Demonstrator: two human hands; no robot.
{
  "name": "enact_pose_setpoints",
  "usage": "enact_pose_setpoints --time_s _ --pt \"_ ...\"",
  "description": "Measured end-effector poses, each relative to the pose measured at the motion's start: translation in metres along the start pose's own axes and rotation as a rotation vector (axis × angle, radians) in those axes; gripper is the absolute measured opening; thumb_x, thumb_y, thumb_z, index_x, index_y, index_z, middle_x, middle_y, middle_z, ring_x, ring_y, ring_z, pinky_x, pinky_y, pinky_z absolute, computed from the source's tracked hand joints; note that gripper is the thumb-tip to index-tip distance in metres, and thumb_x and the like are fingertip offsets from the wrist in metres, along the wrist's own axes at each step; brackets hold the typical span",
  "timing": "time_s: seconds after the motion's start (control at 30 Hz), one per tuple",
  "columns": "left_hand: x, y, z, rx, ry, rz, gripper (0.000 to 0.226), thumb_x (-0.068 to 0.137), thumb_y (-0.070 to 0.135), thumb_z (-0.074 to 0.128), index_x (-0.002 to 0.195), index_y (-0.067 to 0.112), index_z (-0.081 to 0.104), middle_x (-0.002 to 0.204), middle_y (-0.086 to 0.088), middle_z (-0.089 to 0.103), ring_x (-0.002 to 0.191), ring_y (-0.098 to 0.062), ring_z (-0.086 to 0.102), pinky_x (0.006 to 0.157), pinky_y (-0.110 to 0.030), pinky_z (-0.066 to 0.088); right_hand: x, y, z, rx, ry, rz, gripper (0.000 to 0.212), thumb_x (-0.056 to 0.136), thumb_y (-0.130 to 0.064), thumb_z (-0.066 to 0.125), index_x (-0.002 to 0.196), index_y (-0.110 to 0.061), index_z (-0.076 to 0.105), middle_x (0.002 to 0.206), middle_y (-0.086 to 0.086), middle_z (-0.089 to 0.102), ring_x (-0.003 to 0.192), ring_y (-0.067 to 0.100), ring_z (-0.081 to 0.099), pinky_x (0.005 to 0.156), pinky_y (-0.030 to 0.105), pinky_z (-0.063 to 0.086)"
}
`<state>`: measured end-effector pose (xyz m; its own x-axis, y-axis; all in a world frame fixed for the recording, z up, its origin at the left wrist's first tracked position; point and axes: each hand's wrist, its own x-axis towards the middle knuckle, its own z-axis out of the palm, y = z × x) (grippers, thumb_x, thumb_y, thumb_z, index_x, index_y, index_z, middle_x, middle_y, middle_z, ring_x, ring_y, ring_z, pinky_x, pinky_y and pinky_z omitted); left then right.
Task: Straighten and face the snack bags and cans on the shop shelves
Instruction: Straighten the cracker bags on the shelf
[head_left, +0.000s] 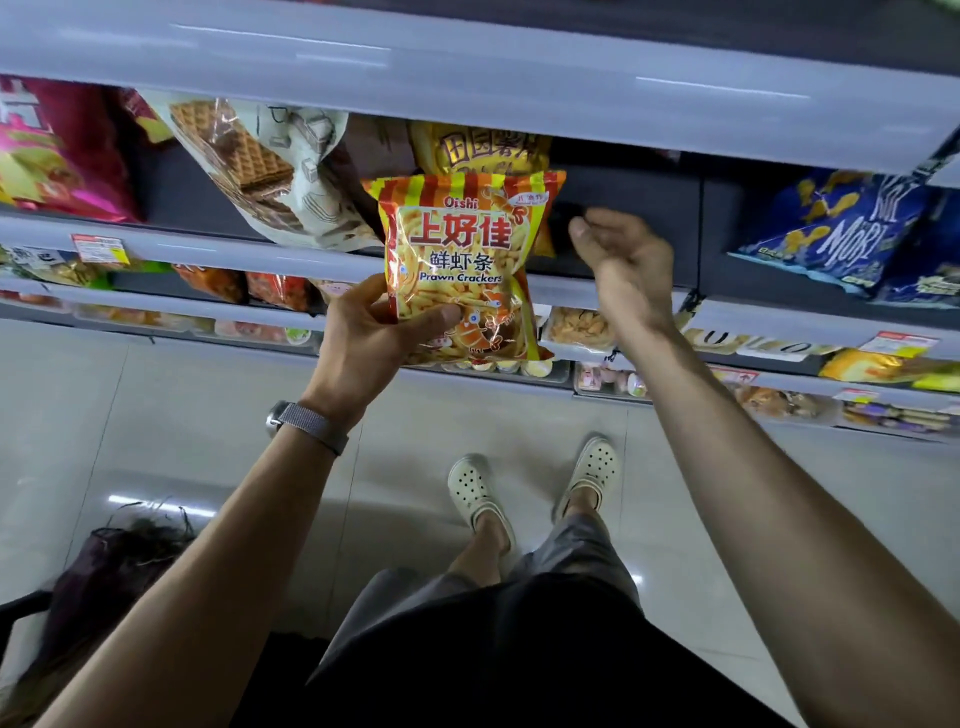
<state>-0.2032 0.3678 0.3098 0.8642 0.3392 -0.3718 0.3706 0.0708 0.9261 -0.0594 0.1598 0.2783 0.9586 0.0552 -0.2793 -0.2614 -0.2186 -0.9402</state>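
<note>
Left hand (363, 338) gripping prawn cracker bag (462, 265)

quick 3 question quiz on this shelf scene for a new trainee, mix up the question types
1. True or false: the right hand grips the prawn cracker bag.
2. What sits tilted just left of that bag? A) wafer bag B) cereal box C) water bottle
3. Which wrist wears the watch?
Key: 1 false, the left hand holds it and the right hand is open beside it; 2 A; 3 the left.
</note>
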Motion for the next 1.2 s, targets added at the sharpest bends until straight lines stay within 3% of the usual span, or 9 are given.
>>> enact_pose_setpoints --time_s 0.1,0.2,0.37,0.57,0.7,0.87,0.97,1.03,1.2 --pt "0.01 0.013 0.03 0.018 -0.067 0.014 0.044 0.087 0.009 0.083 0.128 0.002 0.068 0.113 -0.007 0.08 0.101 -0.023 0.079 0.083 -0.035 0.065 -0.042 0.002 -0.028 0.027 0.01 -0.01 0.02 0.103 -0.03 0.065 0.109 -0.013 0.072 0.093 -0.006 0.075 0.091 0.008 0.072 0.079 0.024 0.054" --pt "0.029 0.021 0.067 0.084 -0.116 0.061 0.041 0.088 0.014 0.084 0.123 -0.001 0.069 0.112 -0.009 0.08 0.099 -0.024 0.079 0.083 -0.04 0.065 -0.063 0.01 -0.05 0.016 -0.036 -0.061 0.018 0.104 -0.027 0.063 0.113 -0.013 0.069 0.098 -0.005 0.075 0.096 0.01 0.071 0.08 0.023 0.055" --pt "0.065 0.03 0.129 0.178 -0.156 0.135 0.042 0.085 0.015 0.086 0.121 0.001 0.069 0.108 -0.005 0.08 0.095 -0.019 0.079 0.084 -0.04 0.065 -0.035 0.017 -0.08 -0.194 0.051 -0.083 0.054 0.088 -0.043 0.073 0.131 -0.013 0.064 0.109 -0.008 0.075 0.098 0.002 0.07 0.083 0.023 0.055" --pt "0.098 0.024 0.163 0.172 -0.085 0.128 0.04 0.09 0.009 0.081 0.124 -0.004 0.063 0.106 -0.003 0.078 0.091 -0.007 0.076 0.078 -0.025 0.061 0.019 0.012 -0.095 -0.212 0.035 -0.074 0.06 0.086 -0.04 0.078 0.138 -0.018 0.057 0.12 -0.005 0.074 0.111 0.011 0.07 0.098 0.043 0.059" --pt "0.102 0.014 0.164 0.242 -0.035 0.14 0.045 0.086 0.021 0.085 0.118 -0.004 0.066 0.103 -0.008 0.079 0.093 -0.022 0.078 0.081 -0.044 0.064 0.038 0.014 -0.095 -0.292 -0.063 -0.035 0.056 0.091 -0.029 0.079 0.14 -0.014 0.056 0.12 -0.005 0.071 0.111 0.014 0.069 0.099 0.038 0.057" --pt "0.102 0.001 0.162 0.364 0.017 0.133 0.054 0.08 0.049 0.082 0.108 0.004 0.07 0.098 -0.007 0.08 0.091 -0.03 0.077 0.08 -0.057 0.062 0.032 0.018 -0.106 -0.342 -0.145 -0.025 0.057 0.092 -0.03 0.08 0.141 -0.016 0.055 0.117 -0.011 0.069 0.105 0.006 0.065 0.077 0.0 0.044" --pt "0.1 0.001 0.165 0.449 0.068 0.101 0.058 0.075 0.062 0.078 0.1 0.01 0.076 0.094 -0.004 0.08 0.089 -0.03 0.077 0.077 -0.053 0.063 0.025 0.019 -0.112 -0.362 -0.18 -0.035 0.052 0.094 -0.031 0.077 0.14 -0.017 0.056 0.124 -0.004 0.072 0.11 0.013 0.068 0.091 0.017 0.052" --pt "0.084 0.017 0.171 0.571 0.103 0.083 0.049 0.079 0.057 0.075 0.102 0.013 0.078 0.094 0.0 0.08 0.087 -0.025 0.075 0.069 -0.038 0.06 0.021 0.017 -0.117 -0.377 -0.196 -0.042 0.048 0.096 -0.03 0.074 0.139 -0.017 0.057 0.124 -0.002 0.072 0.108 0.013 0.067 0.096 0.03 0.055" --pt "0.047 0.036 0.173 0.726 0.16 0.061 0.031 0.092 0.043 0.071 0.116 0.024 0.076 0.11 0.003 0.079 0.102 -0.027 0.072 0.081 -0.039 0.056 0.007 0.005 -0.131 -0.429 -0.2 -0.074 0.048 0.1 -0.02 0.067 0.146 -0.013 0.053 0.132 0.0 0.067 0.087 -0.003 0.058 0.074 0.001 0.045"
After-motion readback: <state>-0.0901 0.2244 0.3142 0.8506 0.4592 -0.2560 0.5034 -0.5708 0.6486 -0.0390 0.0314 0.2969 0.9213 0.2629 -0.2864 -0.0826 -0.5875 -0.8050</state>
